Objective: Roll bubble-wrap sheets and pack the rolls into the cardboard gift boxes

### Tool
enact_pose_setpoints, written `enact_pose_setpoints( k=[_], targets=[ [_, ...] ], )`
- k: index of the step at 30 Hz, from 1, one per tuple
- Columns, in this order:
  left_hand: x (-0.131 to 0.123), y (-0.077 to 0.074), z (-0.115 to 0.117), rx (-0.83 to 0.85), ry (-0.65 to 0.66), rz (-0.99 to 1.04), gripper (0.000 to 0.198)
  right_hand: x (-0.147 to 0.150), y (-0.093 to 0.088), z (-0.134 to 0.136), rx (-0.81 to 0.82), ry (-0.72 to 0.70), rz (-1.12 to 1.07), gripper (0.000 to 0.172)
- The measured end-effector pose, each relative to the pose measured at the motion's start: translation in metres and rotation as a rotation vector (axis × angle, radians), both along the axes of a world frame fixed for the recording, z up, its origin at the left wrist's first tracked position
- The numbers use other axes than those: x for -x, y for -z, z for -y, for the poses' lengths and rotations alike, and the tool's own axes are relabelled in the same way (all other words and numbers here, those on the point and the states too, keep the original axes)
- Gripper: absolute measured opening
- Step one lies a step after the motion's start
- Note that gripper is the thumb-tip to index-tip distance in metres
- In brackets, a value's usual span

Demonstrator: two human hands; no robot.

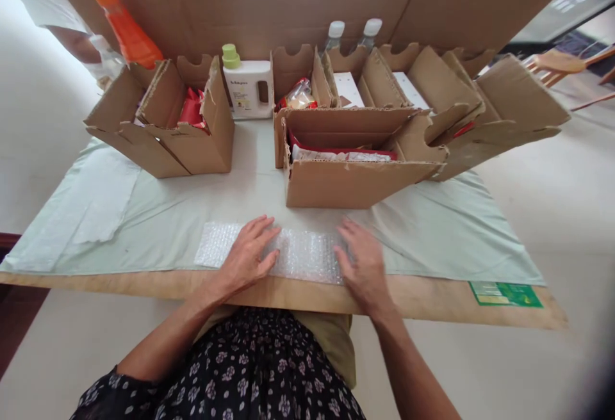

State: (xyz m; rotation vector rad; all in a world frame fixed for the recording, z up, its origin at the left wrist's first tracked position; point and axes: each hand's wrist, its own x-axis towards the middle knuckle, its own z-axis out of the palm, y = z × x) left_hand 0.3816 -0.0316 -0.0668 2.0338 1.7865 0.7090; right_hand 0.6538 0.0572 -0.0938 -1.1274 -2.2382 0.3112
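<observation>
A strip of clear bubble wrap (307, 252) lies flat along the front of the table. My left hand (250, 250) is over its left half, with fingers stretched out and thumb apart. At the strip's right end is my right hand (362, 260), slightly blurred, its fingers spread and nothing seen in it. Just beyond the wrap stands a long cardboard box (331, 184) with red and white packets (343, 154) inside.
Cardboard boxes (209, 145) with red packages stand at the left, and more cardboard bins (509, 96) at the right. A white bottle with a green cap (247, 87) and an orange bottle (129, 29) stand behind. White sheets (108, 196) lie left; a green card (507, 294) lies front right.
</observation>
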Motion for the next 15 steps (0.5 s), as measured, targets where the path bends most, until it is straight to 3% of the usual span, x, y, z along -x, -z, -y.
enact_pose_setpoints(
  k=[3,6,11,15],
  targets=[
    [-0.006,0.004,0.008,0.098,0.137,-0.095,0.046,0.027,0.000,0.018,0.008,-0.185,0.161,0.033],
    [0.008,0.008,0.020,0.119,0.142,-0.123,0.048,0.005,0.008,0.014,-0.028,-0.114,0.237,0.035],
    [0.056,0.024,0.041,-0.012,-0.121,-0.139,0.038,-0.075,0.020,-0.009,-0.053,0.211,0.203,0.041],
    [0.082,0.032,0.041,-0.099,-0.341,-0.243,0.038,-0.077,0.018,-0.019,-0.060,0.191,0.183,0.045]
  ],
)
